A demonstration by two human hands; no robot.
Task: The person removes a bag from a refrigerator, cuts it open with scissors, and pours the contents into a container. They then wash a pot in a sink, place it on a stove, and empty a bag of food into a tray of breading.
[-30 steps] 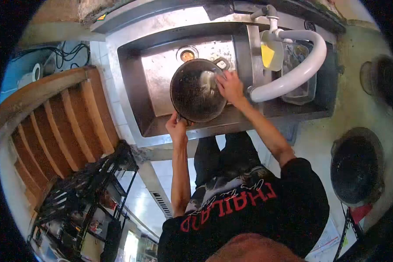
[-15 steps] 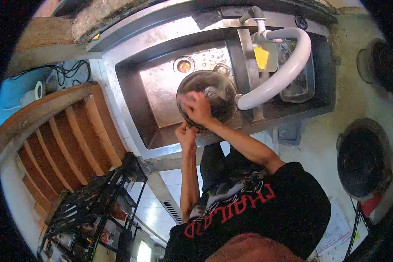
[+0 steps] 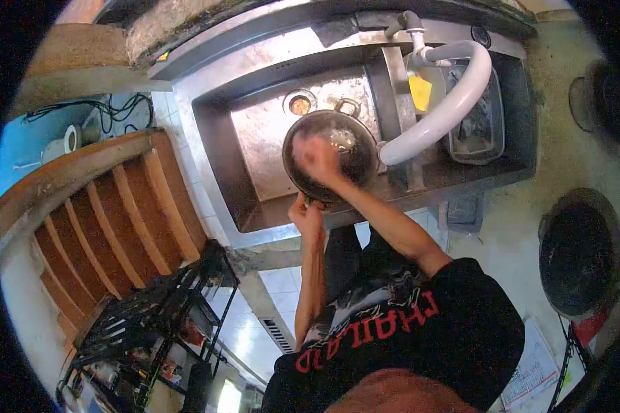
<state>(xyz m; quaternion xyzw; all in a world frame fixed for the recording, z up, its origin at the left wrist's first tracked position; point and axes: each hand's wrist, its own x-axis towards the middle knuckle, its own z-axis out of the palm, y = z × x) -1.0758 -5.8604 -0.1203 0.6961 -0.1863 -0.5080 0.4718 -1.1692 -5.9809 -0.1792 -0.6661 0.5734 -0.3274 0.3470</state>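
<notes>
A dark round wok (image 3: 351, 162) with two loop handles rests in the left sink basin (image 3: 262, 179). At its near rim my left hand (image 3: 306, 213) is closed around the near handle. My right hand (image 3: 317, 158) is inside the wok, over its left half. Motion blurs those fingers, so their shape and anything they hold cannot be made out. The wok's inside looks wet and shiny. A thick white pipe (image 3: 448, 110) curves down to the wok's right rim.
The drain (image 3: 300, 104) behind the wok holds orange-brown bits. In the right basin are a yellow item (image 3: 420, 92) and a clear plastic tub (image 3: 477, 148). A black rack (image 3: 165, 310) stands lower left, and a big dark pan (image 3: 579, 255) is at right.
The whole view has shifted slightly, with the scene a little further right. My right hand has moved within the wok and is more blurred. My left hand keeps its hold on the handle.
</notes>
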